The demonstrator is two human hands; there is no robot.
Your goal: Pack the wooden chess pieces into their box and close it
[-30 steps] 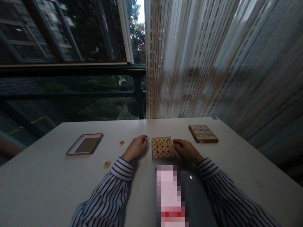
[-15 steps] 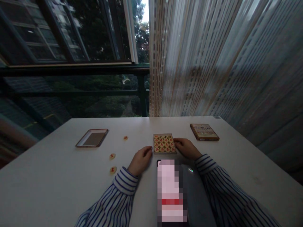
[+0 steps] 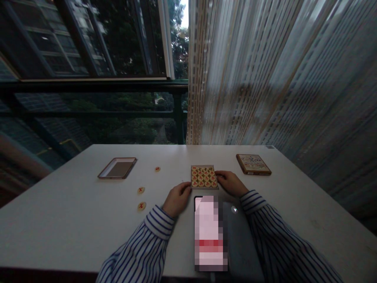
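A small square tray (image 3: 204, 177) packed with several round wooden game pieces lies on the white table (image 3: 73, 220) just ahead of me. My left hand (image 3: 177, 198) rests at the tray's near left corner, fingertips touching its edge. At the tray's right edge lies my right hand (image 3: 231, 182), fingers curled against the side. Both sleeves are blue-and-white striped. Three loose round pieces (image 3: 141, 190) lie on the table to the left.
An open shallow box half (image 3: 117, 168) sits at the far left, and a printed box lid (image 3: 253, 164) at the far right. A phone on a stand (image 3: 210, 234) rises at the near table edge between my arms. A striped curtain and a dark window stand behind the table.
My left hand has slid from the tray's far left side back to its near left corner. The view has shifted a little, bringing a third loose piece into sight.
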